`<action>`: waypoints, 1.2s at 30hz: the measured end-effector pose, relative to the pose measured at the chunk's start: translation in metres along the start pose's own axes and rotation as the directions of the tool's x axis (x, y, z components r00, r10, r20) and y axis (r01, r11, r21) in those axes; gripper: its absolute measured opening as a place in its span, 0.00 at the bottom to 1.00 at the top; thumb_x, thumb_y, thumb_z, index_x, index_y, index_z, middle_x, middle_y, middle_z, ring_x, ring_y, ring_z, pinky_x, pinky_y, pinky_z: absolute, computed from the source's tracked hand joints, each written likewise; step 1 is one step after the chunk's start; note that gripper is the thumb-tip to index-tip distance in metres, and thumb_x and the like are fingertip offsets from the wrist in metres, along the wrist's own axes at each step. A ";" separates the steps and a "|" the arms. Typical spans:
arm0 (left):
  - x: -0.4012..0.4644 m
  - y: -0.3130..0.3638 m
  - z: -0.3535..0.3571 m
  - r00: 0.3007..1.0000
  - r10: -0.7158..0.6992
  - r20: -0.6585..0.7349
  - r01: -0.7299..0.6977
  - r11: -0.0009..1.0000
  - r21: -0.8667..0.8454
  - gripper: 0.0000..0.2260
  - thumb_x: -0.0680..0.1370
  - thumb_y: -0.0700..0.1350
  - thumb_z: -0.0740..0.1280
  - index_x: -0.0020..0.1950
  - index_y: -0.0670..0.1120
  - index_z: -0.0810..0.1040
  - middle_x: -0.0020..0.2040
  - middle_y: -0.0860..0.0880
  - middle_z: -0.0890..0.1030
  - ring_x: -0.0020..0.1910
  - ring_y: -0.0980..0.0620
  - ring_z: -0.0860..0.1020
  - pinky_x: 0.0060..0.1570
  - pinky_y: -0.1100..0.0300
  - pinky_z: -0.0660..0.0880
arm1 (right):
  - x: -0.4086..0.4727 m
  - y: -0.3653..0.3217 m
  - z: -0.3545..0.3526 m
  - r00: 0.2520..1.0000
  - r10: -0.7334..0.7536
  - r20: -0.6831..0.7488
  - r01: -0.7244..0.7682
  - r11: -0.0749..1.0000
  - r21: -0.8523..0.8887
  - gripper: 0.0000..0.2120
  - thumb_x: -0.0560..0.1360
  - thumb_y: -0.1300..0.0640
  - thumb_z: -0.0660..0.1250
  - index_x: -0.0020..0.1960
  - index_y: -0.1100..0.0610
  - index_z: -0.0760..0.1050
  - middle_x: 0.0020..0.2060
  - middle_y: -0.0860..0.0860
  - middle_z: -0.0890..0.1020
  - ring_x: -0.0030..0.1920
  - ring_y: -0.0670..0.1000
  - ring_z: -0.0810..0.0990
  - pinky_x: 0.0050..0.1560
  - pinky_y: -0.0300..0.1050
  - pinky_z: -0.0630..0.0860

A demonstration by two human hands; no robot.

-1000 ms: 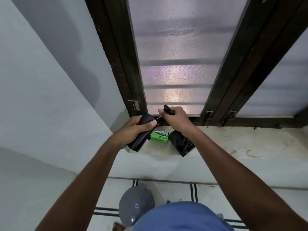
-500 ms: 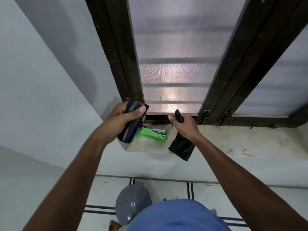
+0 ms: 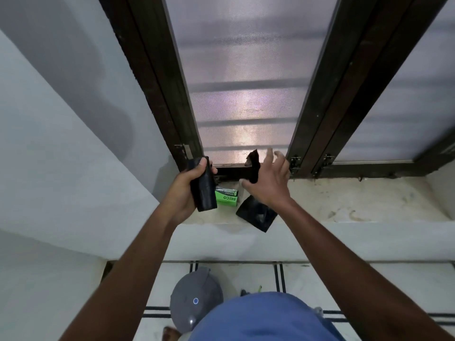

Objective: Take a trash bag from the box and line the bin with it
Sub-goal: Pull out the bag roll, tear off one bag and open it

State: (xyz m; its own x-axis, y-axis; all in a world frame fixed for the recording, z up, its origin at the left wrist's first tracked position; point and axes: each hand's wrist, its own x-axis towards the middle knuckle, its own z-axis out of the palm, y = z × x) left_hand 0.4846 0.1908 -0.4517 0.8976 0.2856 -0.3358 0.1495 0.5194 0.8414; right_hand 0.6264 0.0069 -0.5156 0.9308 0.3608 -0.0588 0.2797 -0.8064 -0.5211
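My left hand (image 3: 187,187) grips a black roll of trash bags (image 3: 203,190), held upright above the window sill. My right hand (image 3: 267,179) holds a single black trash bag (image 3: 257,214), torn free of the roll; its top end sticks up past my thumb and its folded lower part hangs below my palm, while my outer fingers are spread. The green trash bag box (image 3: 226,196) lies on the sill between my hands. The grey lidded bin (image 3: 195,300) stands on the floor below, partly hidden by my blue shirt.
The stone window sill (image 3: 344,200) runs to the right under a dark-framed frosted window (image 3: 246,94). A white wall stands at the left. The tiled floor (image 3: 246,274) with dark stripes lies below the sill.
My hands have pulled apart: the roll went left with my left hand, and the single bag came away in my right hand, whose fingers have now spread.
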 end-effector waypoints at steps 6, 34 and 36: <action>0.004 -0.014 -0.001 1.000 0.026 0.005 -0.025 0.993 -0.114 0.16 0.84 0.47 0.72 0.69 0.44 0.76 0.61 0.43 0.80 0.61 0.44 0.79 0.73 0.45 0.74 | -0.050 -0.029 -0.008 0.988 -0.031 -0.152 0.106 0.850 0.516 0.29 0.83 0.40 0.71 0.77 0.53 0.68 0.69 0.51 0.74 0.69 0.53 0.75 0.71 0.52 0.76; -0.013 0.070 -0.009 0.997 0.017 0.076 -0.075 0.465 0.882 0.06 0.82 0.51 0.76 0.49 0.50 0.89 0.41 0.54 0.87 0.41 0.59 0.83 0.42 0.70 0.75 | -0.054 -0.054 -0.033 0.875 -0.371 0.310 0.137 0.805 0.577 0.42 0.74 0.56 0.85 0.81 0.45 0.66 0.62 0.41 0.81 0.59 0.40 0.81 0.55 0.32 0.76; -0.011 0.069 -0.007 0.986 0.112 0.121 -0.157 0.416 0.896 0.05 0.83 0.47 0.75 0.48 0.51 0.89 0.42 0.54 0.88 0.42 0.60 0.84 0.44 0.69 0.76 | -0.054 -0.055 -0.033 0.873 -0.385 0.301 0.157 0.805 0.573 0.42 0.74 0.56 0.85 0.80 0.46 0.67 0.62 0.43 0.80 0.60 0.41 0.81 0.57 0.34 0.77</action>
State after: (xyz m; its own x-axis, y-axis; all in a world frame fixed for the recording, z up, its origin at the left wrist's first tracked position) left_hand 0.4824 0.2288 -0.3930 0.9522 0.2428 -0.1855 0.2926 -0.5504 0.7819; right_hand 0.5686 0.0163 -0.4556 0.6341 0.7659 -0.1068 0.2367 -0.3238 -0.9160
